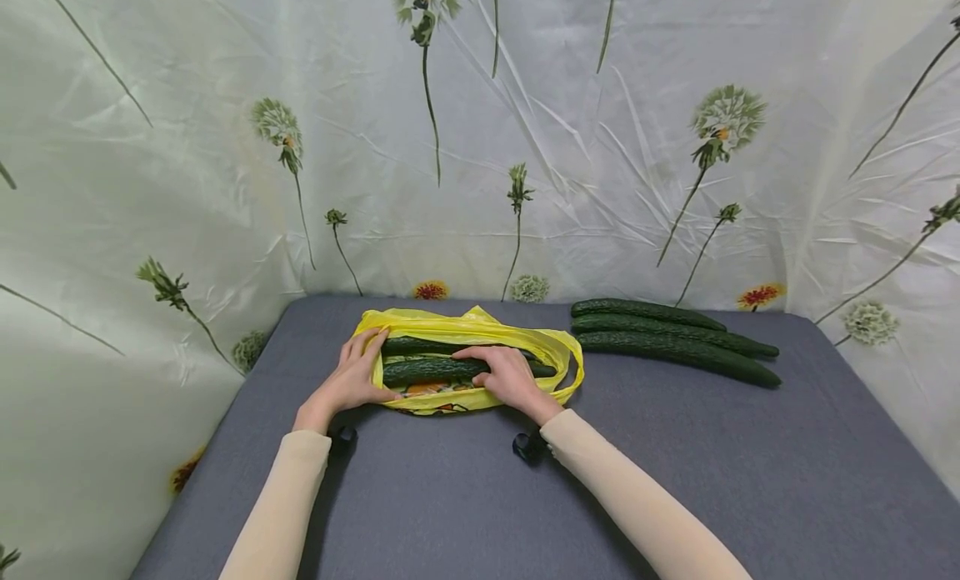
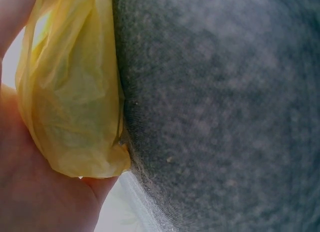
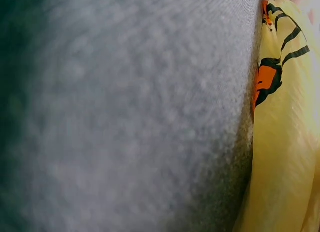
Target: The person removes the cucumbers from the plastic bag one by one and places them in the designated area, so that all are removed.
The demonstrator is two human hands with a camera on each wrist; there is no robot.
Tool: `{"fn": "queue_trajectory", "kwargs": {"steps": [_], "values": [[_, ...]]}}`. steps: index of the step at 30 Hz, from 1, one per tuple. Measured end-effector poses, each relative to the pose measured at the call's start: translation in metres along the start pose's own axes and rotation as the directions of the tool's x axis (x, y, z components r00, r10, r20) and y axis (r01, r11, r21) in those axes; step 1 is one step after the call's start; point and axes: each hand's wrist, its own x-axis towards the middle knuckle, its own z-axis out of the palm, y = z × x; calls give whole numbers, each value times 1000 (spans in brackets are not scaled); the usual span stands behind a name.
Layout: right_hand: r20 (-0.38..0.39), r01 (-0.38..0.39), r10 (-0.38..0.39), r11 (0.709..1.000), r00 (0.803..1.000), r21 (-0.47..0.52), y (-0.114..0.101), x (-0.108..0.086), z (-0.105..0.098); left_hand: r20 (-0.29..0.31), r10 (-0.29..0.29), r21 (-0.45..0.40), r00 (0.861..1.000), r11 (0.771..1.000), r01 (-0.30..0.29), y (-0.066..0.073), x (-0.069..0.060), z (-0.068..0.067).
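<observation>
A yellow plastic bag (image 1: 431,323) lies on its side in the head view, its mouth spread toward me. Inside it are long dark green cucumbers; the nearer cucumber (image 1: 431,370) lies in front of another cucumber (image 1: 416,345). At the bag's left end my left hand (image 1: 348,382) grips the plastic, fingers over the far rim and thumb at the near rim. My right hand (image 1: 516,380) reaches into the mouth and holds the right part of the nearer cucumber; its fingertips are partly hidden. Only the bag's outside (image 3: 280,152) shows in the right wrist view.
Three cucumbers (image 1: 675,347) lie side by side at the back right of the grey table (image 1: 675,472). A bag handle (image 1: 576,372) loops out by the right wrist. Behind the table hangs a pale curtain (image 1: 570,147) with a dandelion print.
</observation>
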Motion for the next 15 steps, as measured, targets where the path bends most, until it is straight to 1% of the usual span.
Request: {"fn": "queue_trajectory", "kwargs": {"steps": [8, 15], "values": [[4, 26, -26, 999, 1000, -28, -5, 2, -4, 5, 0, -4, 1000, 1000, 0, 0, 0, -1], [-34, 92, -94, 994, 995, -54, -10, 6, -8, -4, 22, -7, 1000, 1000, -22, 0, -1, -1]]}}
